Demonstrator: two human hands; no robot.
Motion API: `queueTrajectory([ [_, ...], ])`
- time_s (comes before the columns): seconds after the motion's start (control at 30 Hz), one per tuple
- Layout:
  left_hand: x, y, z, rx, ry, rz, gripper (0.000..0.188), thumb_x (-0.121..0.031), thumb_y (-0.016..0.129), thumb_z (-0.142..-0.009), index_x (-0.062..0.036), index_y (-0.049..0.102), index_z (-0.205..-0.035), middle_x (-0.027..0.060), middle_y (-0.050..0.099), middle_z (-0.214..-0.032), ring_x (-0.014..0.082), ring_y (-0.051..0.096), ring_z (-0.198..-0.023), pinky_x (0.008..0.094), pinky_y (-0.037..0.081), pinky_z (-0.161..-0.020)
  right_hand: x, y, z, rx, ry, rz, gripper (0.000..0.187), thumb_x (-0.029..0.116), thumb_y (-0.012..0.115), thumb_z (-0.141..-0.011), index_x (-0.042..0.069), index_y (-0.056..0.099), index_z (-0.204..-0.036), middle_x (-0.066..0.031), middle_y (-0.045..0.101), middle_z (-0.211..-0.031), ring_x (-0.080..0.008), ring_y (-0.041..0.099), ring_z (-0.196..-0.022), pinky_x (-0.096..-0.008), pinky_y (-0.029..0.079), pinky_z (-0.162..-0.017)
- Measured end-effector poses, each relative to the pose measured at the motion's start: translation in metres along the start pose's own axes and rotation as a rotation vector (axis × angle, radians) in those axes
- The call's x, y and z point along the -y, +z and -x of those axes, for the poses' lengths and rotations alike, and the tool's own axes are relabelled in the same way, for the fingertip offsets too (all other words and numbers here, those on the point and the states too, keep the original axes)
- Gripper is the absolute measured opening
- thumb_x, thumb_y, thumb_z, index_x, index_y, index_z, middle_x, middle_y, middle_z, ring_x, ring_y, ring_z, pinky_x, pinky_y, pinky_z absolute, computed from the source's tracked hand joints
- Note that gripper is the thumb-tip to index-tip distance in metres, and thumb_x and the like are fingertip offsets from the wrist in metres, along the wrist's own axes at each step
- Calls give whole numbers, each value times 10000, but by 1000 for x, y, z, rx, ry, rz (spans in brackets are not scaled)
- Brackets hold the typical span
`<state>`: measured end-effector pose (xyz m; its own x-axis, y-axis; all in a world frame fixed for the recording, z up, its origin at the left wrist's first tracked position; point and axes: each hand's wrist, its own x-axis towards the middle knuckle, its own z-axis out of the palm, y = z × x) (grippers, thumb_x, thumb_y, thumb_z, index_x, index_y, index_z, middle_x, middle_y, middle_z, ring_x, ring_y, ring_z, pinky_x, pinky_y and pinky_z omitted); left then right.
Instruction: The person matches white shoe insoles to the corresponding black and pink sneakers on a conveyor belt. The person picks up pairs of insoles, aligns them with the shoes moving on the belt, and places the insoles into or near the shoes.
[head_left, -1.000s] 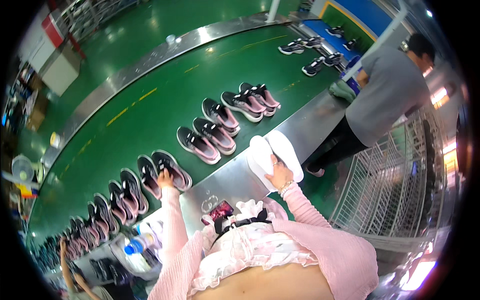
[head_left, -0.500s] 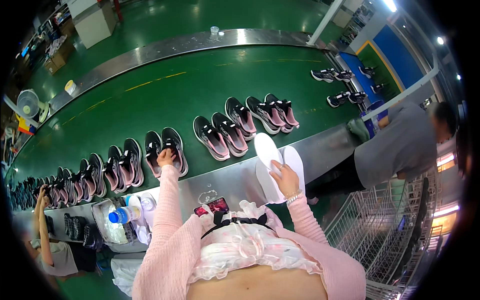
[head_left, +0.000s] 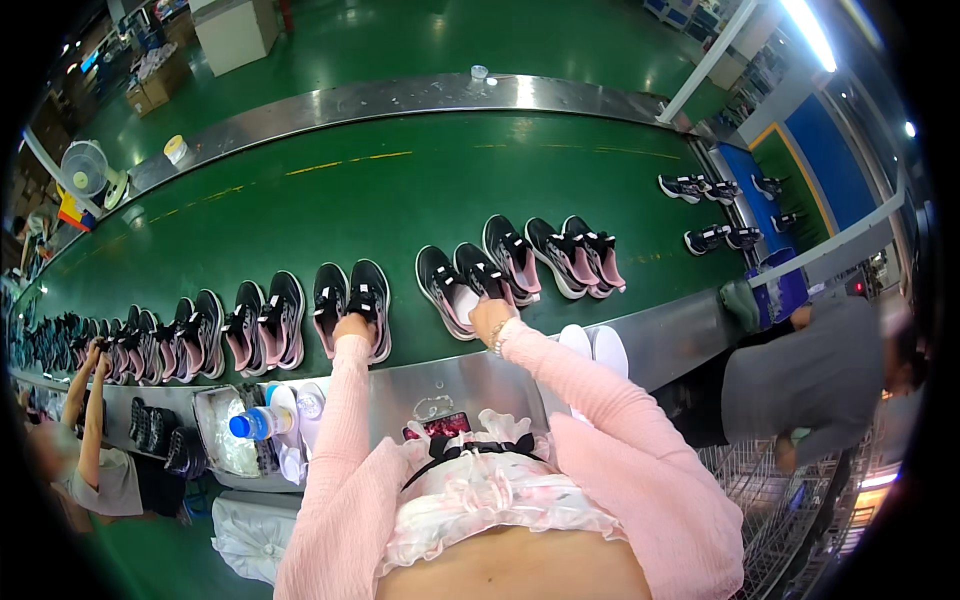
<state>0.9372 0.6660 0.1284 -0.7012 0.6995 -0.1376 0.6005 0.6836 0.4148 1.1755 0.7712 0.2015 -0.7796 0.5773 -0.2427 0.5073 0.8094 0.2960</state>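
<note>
On the green belt point(head_left: 300, 220), a long row of black shoes point(head_left: 285, 300) with pink lining runs along the near side, toes pointing away from the person. The hands are apart, each at a different pair. The left hand point(head_left: 352, 327) is down at the heel end of the last pair of the left group, over the opening of its right-hand shoe point(head_left: 369, 283); the fingers are hidden, so I cannot tell whether they grip. The right hand point(head_left: 490, 317) reaches across to the next group, low over the heel of its second shoe point(head_left: 474, 262). Close by its fingertips, a white insole point(head_left: 463, 302) shows in the opening of the first shoe point(head_left: 434, 268); whether the hand grips anything I cannot tell. More white insoles point(head_left: 609, 350) lie on the steel counter point(head_left: 393, 387), partly behind the right forearm. A phone point(head_left: 440, 426) lies in front of the person's waist, and a blue-capped bottle point(head_left: 258, 424) lies on its side by a tray point(head_left: 205, 425) at the left. A person point(head_left: 115, 482) farther left raises both arms to the row, and another person point(head_left: 795, 365) in grey bends at the right. A fan point(head_left: 85, 168) stands at the upper left.
</note>
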Motion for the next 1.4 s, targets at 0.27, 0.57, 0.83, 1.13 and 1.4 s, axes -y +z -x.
queueTrajectory([
  [0.27, 35, -134, 51, -590, 62, 270, 134, -92, 524, -679, -29, 418, -626, 87, 430, -550, 203, 391, -487, 293, 358, -477, 31, 66, -52, -129, 380, -458, 160, 145, 466, -758, 62, 593, -706, -110, 580, -634, -224, 596, -600, -304, 478, -484],
  [0.57, 252, -194, 134, -493, -441, 11, 132, -38, 573, -637, -24, 465, -712, 82, 482, -651, 177, 469, -598, 279, 398, -586, 40, 104, -102, 292, 202, -439, 318, 301, 372, -810, 87, 586, -906, -89, 583, -924, -239, 555, -860, -359, 383, -813],
  [0.83, 215, -210, 154, -589, -160, -492, 244, -98, 574, -704, -5, 525, -923, 182, 450, -1080, 298, 430, -994, 368, 315, -869, 44, 147, -118, 94, 200, -620, 357, 272, 351, -824, 108, 461, -1122, -108, 443, -1156, -221, 431, -1064, -345, 336, -889],
  [1.13, -80, -128, 113, -257, 384, 634, 114, -24, 540, -715, -18, 561, -827, 84, 567, -824, 192, 537, -761, 272, 416, -678, 49, 105, -25, -504, 385, -1131, 252, 35, 360, -762, -29, 532, -935, -172, 533, -962, -331, 517, -851, -354, 409, -760],
  [1.4, -194, 76, 37, 434, 376, -128, 234, -75, 466, -700, -18, 537, -916, 197, 547, -918, 307, 529, -873, 353, 436, -732, -37, 28, 179, -291, 583, -1611, 212, 105, 421, -805, 23, 544, -957, -94, 598, -763, -159, 573, -697, -255, 436, -649],
])
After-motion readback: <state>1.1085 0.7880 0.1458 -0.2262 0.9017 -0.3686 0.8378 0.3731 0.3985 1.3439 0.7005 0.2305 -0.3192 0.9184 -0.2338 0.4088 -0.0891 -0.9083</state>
